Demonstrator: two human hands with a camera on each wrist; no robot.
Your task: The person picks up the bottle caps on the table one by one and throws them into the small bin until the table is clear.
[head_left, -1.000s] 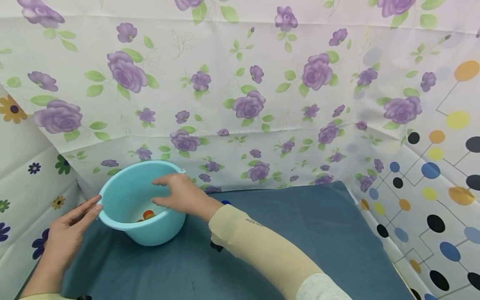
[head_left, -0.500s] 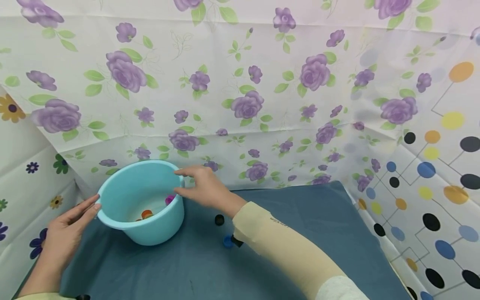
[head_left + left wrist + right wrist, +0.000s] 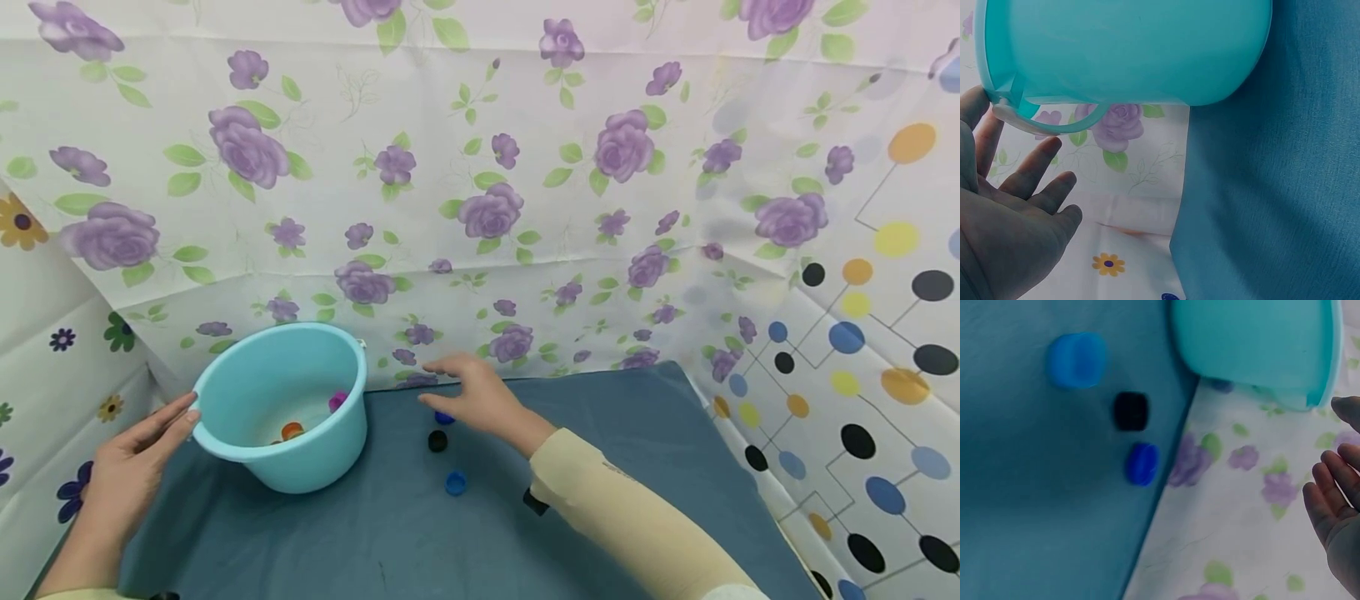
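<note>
A light blue bucket (image 3: 307,467) stands upright at the left of the blue-covered table. My left hand (image 3: 135,467) holds its left rim, thumb and forefinger pinching near the end of the handle (image 3: 1072,128); the other fingers stick out loosely. Inside the bucket lie a purple cap (image 3: 337,402) and orange caps (image 3: 292,430), partly hidden by the front rim. My right hand (image 3: 480,398) is in the air right of the bucket, thumb and fingers apart, holding nothing. Below it are a dark blue bottle cap (image 3: 1142,464), a black cap (image 3: 437,441) and a lighter blue cap (image 3: 455,483).
A floral sheet (image 3: 420,208) hangs behind the table's back edge. Another patterned sheet, with coloured dots (image 3: 862,400), closes the right side, and a flower-print sheet (image 3: 45,375) the left. The blue cloth (image 3: 637,467) stretches out to the right.
My right hand has come out of the bucket and moved right, over the loose caps. A purple cap now shows inside the bucket. The left hand has stayed at the rim.
</note>
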